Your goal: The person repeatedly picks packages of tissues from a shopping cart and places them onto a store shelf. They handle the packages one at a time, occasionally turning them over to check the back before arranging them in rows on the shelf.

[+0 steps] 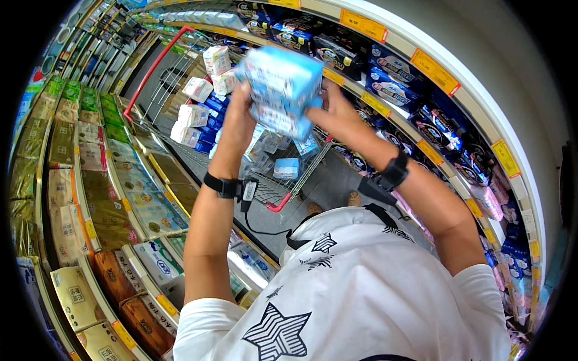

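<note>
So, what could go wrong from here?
Two risks stand out. The light-blue packs, seemingly stacked, are held between the left hand and right hand; if the grip loosens, one might slip, though motion blur hides the exact contact. Also, the black cable running from the left wrist device toward the waist hangs slack near the shopping cart, so it could perhaps snag there.

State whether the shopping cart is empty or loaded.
Loaded: white packs and a light-blue pack show inside the cart. Cannot tell how full: the held blue bundle hides part of it.
</note>
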Available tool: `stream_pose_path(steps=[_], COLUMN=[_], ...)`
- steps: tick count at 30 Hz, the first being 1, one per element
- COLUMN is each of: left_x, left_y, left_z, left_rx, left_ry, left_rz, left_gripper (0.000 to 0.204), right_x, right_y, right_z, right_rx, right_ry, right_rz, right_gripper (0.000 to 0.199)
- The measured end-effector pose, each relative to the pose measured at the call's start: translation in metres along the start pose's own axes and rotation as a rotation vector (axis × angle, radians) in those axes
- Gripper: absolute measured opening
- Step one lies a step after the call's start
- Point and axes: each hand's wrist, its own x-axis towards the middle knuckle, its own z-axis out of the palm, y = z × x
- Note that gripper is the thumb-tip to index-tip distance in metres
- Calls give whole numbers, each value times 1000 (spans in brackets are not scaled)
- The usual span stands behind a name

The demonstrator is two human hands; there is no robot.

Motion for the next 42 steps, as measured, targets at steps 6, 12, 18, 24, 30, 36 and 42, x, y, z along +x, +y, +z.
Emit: stream_pose_path(steps=[6, 12, 18, 24, 30, 36, 42], left_x=[-52, -24, 56, 186, 293, 374, 419], left_y=[-73, -12, 96, 121, 121, 98, 89], left_z=[-76, -35, 89, 178, 241, 267, 277], left_rx=[293, 372, 372, 611, 707, 704, 643], left_ry=[183, 182, -152, -254, -379, -302, -333], left_rz=[-299, -191, 203, 297, 365, 322, 197], left_gripper=[67, 58, 56, 82, 92, 92, 92], right_x=[-3, 12, 42, 64, 88, 92, 97], right_y=[60, -56, -202, -222, -186, -167, -148], right_z=[14, -34, -123, -230, -333, -361, -370], right_rx=[-512, -410, -374, -587, -318, -288, -201], right_ry=[-327, -427, -188, 241, 351, 356, 344], right_rz=[263, 59, 0, 9, -137, -171, -150], right_gripper=[70, 63, 60, 60, 52, 49, 50])
